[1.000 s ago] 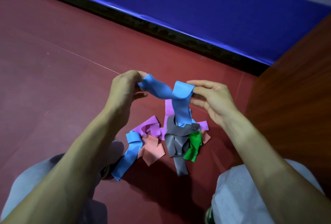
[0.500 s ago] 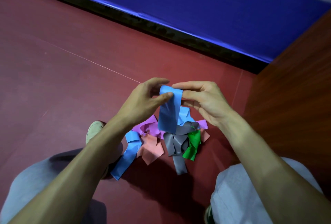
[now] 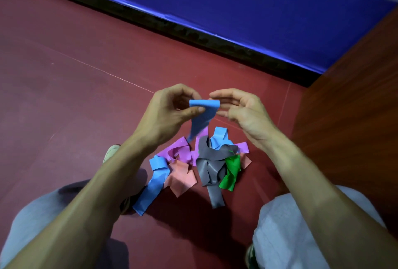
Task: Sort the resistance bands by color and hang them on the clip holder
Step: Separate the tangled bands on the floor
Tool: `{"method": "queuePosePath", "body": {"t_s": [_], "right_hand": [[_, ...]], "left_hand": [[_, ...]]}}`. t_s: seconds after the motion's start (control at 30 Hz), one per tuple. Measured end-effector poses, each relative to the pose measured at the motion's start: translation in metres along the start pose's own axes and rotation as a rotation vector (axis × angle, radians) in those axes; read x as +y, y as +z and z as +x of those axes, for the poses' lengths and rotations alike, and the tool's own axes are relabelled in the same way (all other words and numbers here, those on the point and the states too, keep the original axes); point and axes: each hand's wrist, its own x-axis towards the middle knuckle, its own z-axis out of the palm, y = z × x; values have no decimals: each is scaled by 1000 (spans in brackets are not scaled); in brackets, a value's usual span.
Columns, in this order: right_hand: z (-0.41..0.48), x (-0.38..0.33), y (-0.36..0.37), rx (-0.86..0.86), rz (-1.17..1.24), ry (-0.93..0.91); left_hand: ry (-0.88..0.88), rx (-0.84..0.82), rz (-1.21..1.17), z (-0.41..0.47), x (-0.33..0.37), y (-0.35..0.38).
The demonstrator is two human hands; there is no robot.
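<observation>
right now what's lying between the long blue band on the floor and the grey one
A crumpled pink band fills that gap, as the head view shows.

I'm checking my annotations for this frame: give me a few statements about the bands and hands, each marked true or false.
1. The left hand pinches a blue band. True.
2. The green band lies leftmost on the floor. False: it lies on the right, against the grey band.
3. The right hand lifts the grey band. False: it lies on the floor.
4. A second blue band lies left of the pink band. True.
</observation>
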Motion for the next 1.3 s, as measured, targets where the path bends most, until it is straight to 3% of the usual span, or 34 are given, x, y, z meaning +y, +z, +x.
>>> {"method": "queuePosePath", "body": {"t_s": [0.2, 0.33, 0.53, 0.67, 1.3], "right_hand": [[0, 9, 1, -247, -242, 32], [-3, 10, 2, -360, -275, 96], [0, 21, 5, -284, -446, 19], [-1, 22, 9, -279, -374, 22], [3, 29, 20, -181, -416, -3]], "left_hand": [[51, -48, -210, -1, 5, -5], [62, 78, -197, 3, 1, -9], [-19, 295, -284, 7, 1, -13], [-84, 374, -417, 10, -4, -17], [26, 305, -480, 7, 1, -11]]}}
